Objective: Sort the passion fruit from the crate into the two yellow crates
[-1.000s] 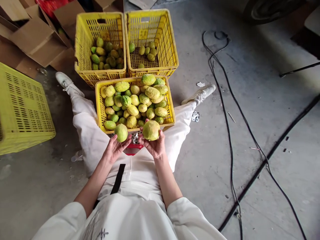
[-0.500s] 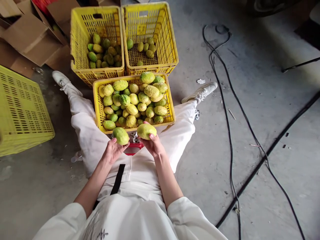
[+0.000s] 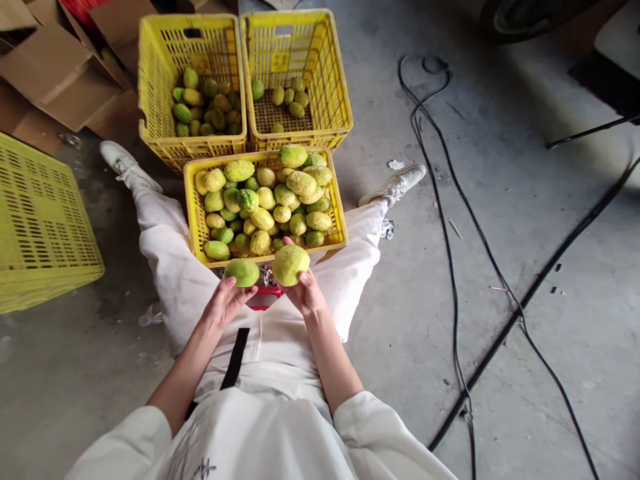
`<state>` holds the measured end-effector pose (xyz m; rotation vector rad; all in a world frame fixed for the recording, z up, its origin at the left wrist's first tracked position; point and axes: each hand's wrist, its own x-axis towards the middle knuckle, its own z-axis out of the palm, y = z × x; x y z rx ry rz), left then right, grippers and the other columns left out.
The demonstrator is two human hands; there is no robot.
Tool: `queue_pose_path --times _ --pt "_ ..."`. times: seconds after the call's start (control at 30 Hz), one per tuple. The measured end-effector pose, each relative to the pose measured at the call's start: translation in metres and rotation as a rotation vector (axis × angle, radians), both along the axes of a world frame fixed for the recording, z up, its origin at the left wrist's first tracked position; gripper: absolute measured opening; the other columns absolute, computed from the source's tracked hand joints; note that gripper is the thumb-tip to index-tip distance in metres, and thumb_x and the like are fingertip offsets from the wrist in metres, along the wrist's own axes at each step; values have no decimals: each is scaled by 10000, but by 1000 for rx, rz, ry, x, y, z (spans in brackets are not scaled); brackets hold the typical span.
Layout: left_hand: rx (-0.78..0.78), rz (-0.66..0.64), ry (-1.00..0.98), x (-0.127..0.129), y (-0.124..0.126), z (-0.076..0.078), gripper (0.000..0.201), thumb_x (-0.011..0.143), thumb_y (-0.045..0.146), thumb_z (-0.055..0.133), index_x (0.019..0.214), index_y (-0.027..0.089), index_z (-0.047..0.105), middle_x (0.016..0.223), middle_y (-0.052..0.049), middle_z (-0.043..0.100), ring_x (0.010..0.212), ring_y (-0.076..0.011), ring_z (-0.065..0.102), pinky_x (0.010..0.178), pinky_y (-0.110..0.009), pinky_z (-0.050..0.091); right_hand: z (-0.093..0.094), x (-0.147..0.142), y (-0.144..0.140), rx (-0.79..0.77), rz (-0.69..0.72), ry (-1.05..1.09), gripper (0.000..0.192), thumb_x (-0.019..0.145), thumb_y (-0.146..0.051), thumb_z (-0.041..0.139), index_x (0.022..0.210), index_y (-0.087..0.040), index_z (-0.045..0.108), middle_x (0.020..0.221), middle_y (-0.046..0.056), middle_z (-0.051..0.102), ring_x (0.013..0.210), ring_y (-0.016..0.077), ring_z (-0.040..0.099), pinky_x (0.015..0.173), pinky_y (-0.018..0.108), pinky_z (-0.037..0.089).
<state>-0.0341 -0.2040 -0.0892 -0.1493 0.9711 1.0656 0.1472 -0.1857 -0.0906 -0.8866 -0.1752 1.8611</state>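
Two fruits are in the person's hands, one in each, held side by side just above the lap and just in front of the near rim of the full crate (image 3: 191,220). The left hand (image 3: 225,301) cups the green fruit (image 3: 242,272) from below, fingers curled partly round its underside, thumb toward the middle. The right hand (image 3: 306,293) grips the yellow-green fruit (image 3: 291,264) the same way, with fingertips showing at its upper edge; this one is rounder and paler than the other. The two fruits sit close together without clearly touching.

Four yellow slatted crates are in view. The full crate lies between the person's spread legs, heaped with a pile of green and yellow fruit too many to count exactly. Behind it stand two more, side by side and touching: the back-left crate (image 3: 150,80) holds roughly twenty fruits on its floor, and the back-right crate (image 3: 335,73) holds seven, gathered near its middle. The fourth, an upturned crate (image 3: 45,220), lies well apart at the person's left. Flattened cardboard boxes (image 3: 55,73) lie behind it. Several black cables (image 3: 450,253) run across the concrete floor on the right. Two white shoes show, one at each side of the full crate.
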Motion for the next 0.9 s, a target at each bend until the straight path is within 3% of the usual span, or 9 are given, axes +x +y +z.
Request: queue_pose_path --times 0.1,0.2,0.3,0.47,0.63,0.9 --pt "-23 42 -23 0 2 4 615 725 193 723 1322 200 580 994 -63 752 920 -238 721 901 -408 588 -4 0 -1 -31 -49 -28 721 509 -435 889 1157 -267 622 1005 43 740 1083 280 675 856 404 598" --pt "-15 70 -20 0 4 7 635 764 153 666 1383 218 542 1133 -67 743 994 -224 723 999 -391 555 -6 -2 -1 -59 -50 5 635 559 -494 854 1105 -245 644 991 58 751 1041 284 687 816 400 601" --pt "-25 72 -21 0 6 9 621 817 168 624 1425 219 504 1190 -83 732 1062 -234 715 986 -364 564 -5 -4 1 -67 -59 50 523 640 -542 780 1052 -242 663 972 53 758 968 266 697 753 368 599" --pt "-52 5 -68 0 6 10 570 854 219 615 1413 223 500 1203 -108 726 1105 -275 704 930 -387 590 -5 -4 4 -78 -188 14 413 642 -436 789 1005 -272 681 938 -1 754 856 199 682 750 306 585" --pt "-55 34 -24 2 5 11 548 791 210 658 1331 169 571 1014 -100 759 887 -232 739 787 -319 617 -7 -2 2 -59 -193 21 463 623 -406 792 1052 -284 669 1002 -2 744 872 198 669 727 301 577" --pt "-30 59 24 1 1 3 671 759 142 670 1409 228 528 1214 -76 730 1037 -215 723 886 -306 599 -8 3 2 -75 -190 131 595 608 -408 829 1158 -279 643 1037 28 753 945 242 695 782 370 608"
